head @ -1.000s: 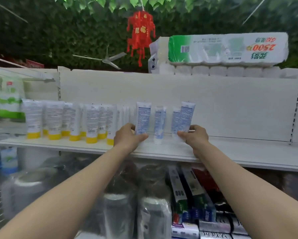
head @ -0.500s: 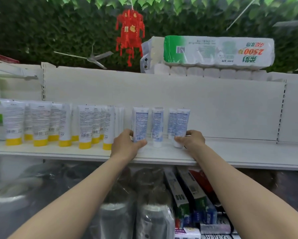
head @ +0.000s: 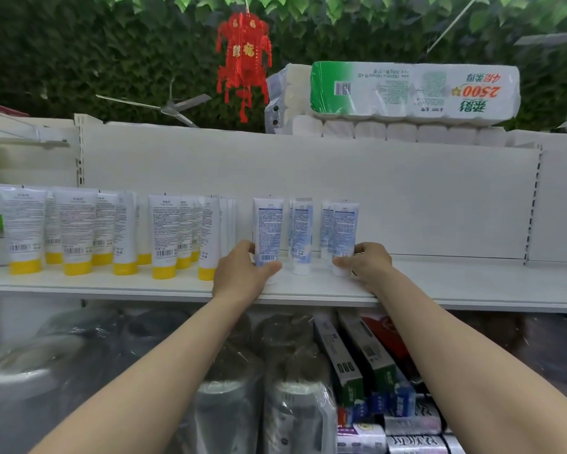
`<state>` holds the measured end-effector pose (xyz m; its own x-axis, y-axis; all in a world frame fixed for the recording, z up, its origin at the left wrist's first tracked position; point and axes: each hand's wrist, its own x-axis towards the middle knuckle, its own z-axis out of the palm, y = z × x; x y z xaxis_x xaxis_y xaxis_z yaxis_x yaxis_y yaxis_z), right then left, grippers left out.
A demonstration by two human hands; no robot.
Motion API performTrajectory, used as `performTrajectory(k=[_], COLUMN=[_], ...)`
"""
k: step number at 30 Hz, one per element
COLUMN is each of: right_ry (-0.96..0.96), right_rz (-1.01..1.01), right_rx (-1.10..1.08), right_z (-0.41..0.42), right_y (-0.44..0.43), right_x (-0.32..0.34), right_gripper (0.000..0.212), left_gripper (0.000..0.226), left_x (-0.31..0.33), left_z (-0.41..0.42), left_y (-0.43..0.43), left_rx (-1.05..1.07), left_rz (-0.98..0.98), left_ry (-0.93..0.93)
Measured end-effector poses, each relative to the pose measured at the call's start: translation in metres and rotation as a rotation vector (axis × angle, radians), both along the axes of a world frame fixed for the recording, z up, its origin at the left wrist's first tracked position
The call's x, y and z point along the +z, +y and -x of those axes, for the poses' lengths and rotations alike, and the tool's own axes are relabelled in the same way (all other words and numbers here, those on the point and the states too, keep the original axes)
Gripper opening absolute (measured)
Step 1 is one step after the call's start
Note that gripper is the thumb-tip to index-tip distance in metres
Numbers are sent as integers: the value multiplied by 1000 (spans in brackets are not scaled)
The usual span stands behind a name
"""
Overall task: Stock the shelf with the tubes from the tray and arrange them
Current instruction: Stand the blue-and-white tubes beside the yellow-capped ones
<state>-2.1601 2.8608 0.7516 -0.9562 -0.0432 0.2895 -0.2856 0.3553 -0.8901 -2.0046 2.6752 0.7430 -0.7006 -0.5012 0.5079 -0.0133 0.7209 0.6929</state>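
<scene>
The left hand [head: 243,273], at the centre of the frame, had its grip clamped round the lower end of a white plastic tube with blue print [head: 267,231], thumb across the front and fingers curled behind, hiding the cap. The right hand [head: 367,263], just right of centre, held its grip closed on the base of a second white-and-blue tube [head: 344,231], thumb against the white cap. Both tubes stood upright, cap down, on the white metal shelf [head: 439,286]. Between them a third blue-printed tube [head: 302,237] stood on its cap, touched by neither hand, and another such tube [head: 324,224] stood just behind the right-hand one. Toward the left of the frame, rows of white tubes with yellow caps [head: 75,231] filled the same shelf, the nearest just beside the left hand. At the upper right, a plastic-wrapped pack of toilet rolls with green print [head: 413,90] lay on top of the shelving, near a red paper lantern [head: 244,60] hanging against green leaves. Low in the frame, long cardboard boxes [head: 351,355] and film-wrapped goods [head: 295,404] sat on the level below.
</scene>
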Motion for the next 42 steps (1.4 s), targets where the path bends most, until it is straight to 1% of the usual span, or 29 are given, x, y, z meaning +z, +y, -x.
performTrajectory(k=[10,19,24,30,42], right_ry=[-6,-13,-4,-8,7], right_rz=[0,7,1,-5,-31], right_rx=[-5,-9,-14,-19,-39], right_z=[-1,1,3,4,2], right_y=[0,0,-1,-1,-1], right_x=[0,-1,-1,-1,-1], right_gripper=[36,42,41,45,44], left_gripper=[52,51,51,52,52], left_x=[0,-1,-2,-2,-3], left_z=[0,2,2,2,1], left_y=[-2,-5,-5,-5,-6], left_rx=[3,-6,0,-1,-11], left_rz=[-4,-1,15,22,24], left_ry=[-9,-8,-11,-11,0])
